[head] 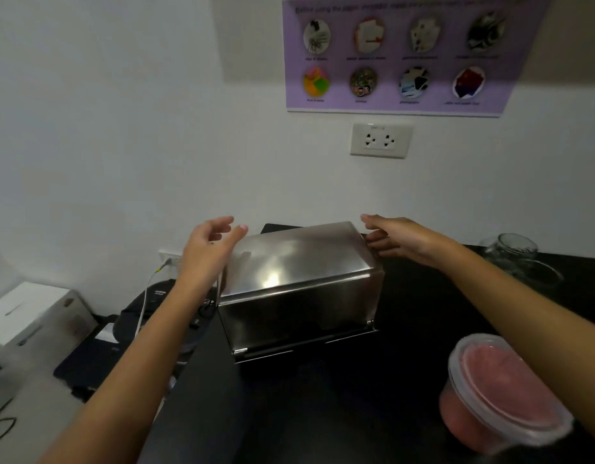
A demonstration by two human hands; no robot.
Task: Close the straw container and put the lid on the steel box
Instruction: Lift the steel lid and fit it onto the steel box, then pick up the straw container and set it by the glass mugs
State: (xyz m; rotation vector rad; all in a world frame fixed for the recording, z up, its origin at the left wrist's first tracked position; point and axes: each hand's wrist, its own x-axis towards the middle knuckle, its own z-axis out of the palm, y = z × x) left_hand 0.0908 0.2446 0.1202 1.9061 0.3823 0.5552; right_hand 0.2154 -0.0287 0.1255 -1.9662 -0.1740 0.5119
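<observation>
Nearest the camera, at the lower right, a clear plastic tub (pixel 500 396) with pink contents sits on the black table (pixel 339 413), its lid snapped on, partly crossed by the right forearm; both bare arms reach forward from the bottom edge; mid-table stands the steel box (pixel 299 313), its shiny lid (pixel 299 259) lying flat on top, edges lined up with the body; the left hand (pixel 209 249) hovers at the lid's left end, fingers spread wide and gripping nothing, thumb tip just beside the lid's far left corner; the right hand (pixel 396 237) sits at the lid's right end, fingers loosely open, fingertips touching or just off the edge, hard to tell which; off to the left, a white box (pixel 28 313) and a white cable (pixel 145 296); far right, a glass jar (pixel 513 252); on the wall behind, a power outlet (pixel 380 141) and a purple poster (pixel 403 55).
</observation>
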